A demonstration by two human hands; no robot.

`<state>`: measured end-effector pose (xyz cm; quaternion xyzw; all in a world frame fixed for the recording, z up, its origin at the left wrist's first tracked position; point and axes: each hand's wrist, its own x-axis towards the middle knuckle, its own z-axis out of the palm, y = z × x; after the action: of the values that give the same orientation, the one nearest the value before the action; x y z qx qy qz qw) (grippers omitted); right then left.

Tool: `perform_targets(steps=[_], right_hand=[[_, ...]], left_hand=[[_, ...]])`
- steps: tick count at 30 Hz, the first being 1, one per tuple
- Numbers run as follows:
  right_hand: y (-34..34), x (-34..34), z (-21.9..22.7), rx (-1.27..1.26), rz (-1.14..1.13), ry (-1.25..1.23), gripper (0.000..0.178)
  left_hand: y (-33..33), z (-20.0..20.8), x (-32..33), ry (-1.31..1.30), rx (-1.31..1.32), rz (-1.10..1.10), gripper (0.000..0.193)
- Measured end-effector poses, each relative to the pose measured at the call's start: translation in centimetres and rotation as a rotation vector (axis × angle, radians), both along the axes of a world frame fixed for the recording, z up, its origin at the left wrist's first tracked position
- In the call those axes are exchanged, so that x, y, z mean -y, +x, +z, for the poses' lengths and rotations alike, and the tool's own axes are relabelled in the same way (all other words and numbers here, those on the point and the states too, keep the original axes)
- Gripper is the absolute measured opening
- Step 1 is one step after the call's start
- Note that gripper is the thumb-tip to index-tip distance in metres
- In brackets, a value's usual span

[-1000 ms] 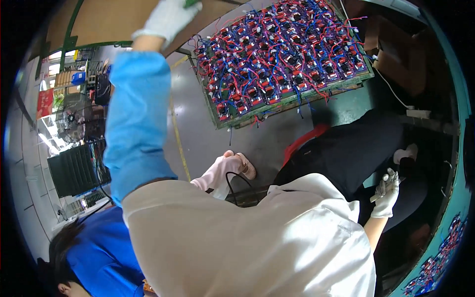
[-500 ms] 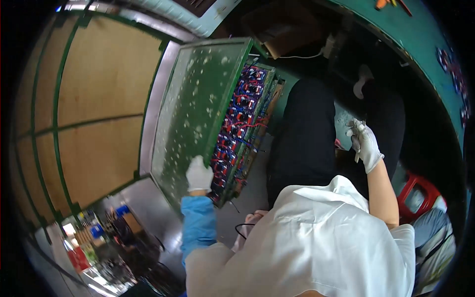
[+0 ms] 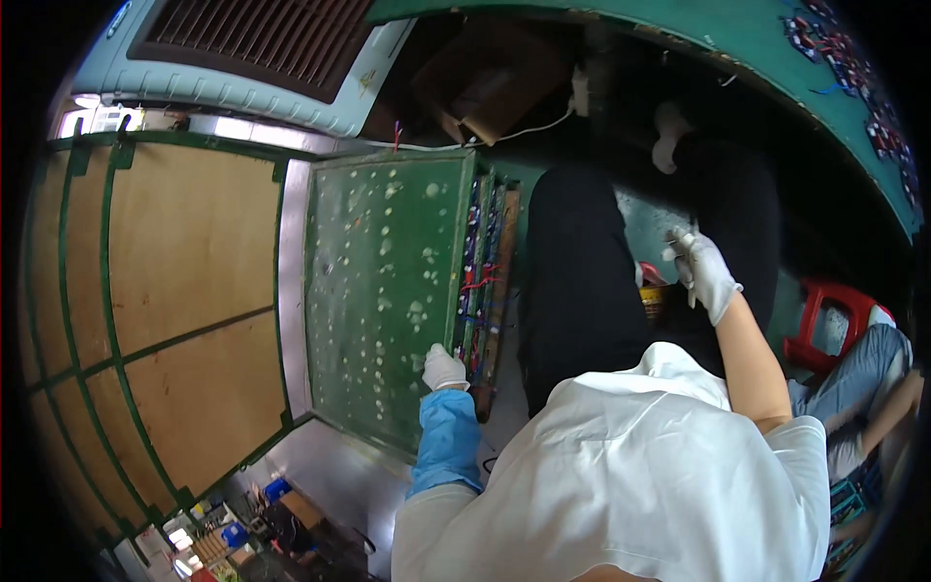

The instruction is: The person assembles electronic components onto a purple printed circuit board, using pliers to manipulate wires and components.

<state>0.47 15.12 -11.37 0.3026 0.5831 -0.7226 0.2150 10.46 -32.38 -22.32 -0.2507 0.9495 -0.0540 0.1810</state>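
Observation:
My left hand (image 3: 445, 369), in a white glove with a blue sleeve, is closed on the right edge of a green tray (image 3: 388, 281) dotted with pale spots. Beneath that tray, wired parts (image 3: 473, 281) with red and blue leads show in a narrow strip along its right side, the rest covered. My right hand (image 3: 706, 276), also gloved in white, hovers over my right thigh. Its fingers are curled together at the tips; whatever they may hold is too small to make out.
Tan panels in green frames (image 3: 199, 242) stand at the left. A green table (image 3: 756, 73) carrying wired parts (image 3: 839, 53) curves across the upper right. A red stool (image 3: 829, 320) and another person's arm (image 3: 887, 412) are at right. A cardboard box (image 3: 495, 87) lies at the top.
The green tray has moved over the wired parts, leaving only a narrow strip showing. My left hand has moved right with its edge. The view has also turned. My right hand stays curled.

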Motion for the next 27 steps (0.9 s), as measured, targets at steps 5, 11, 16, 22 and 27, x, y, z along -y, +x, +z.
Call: perform_targets(steps=[5,11,16,22,27], right_hand=[[-0.8,0.6,1.8,0.142,0.059,0.003,0.028],[-0.1,-3.3,5.1,-0.44,-0.346,0.179,0.018],[1.2,-9.2,4.1,-0.843,-0.542,0.547,0.011],[2.4,-14.1,1.0,-0.994,-0.233,0.982,0.007],[-3.2,-28.7,5.4,-0.858,-0.787,1.332,0.026]], left_hand=[[-0.3,2.9,-0.4,0.218,0.001,0.065,0.042],[-0.4,2.0,-1.7,-0.064,0.156,0.09,0.041],[-4.4,3.3,-7.4,-0.022,0.177,0.032,0.047],[-7.0,2.5,-9.3,0.056,0.148,-0.086,0.04],[-7.3,1.1,-8.6,0.118,0.144,-0.138,0.036]])
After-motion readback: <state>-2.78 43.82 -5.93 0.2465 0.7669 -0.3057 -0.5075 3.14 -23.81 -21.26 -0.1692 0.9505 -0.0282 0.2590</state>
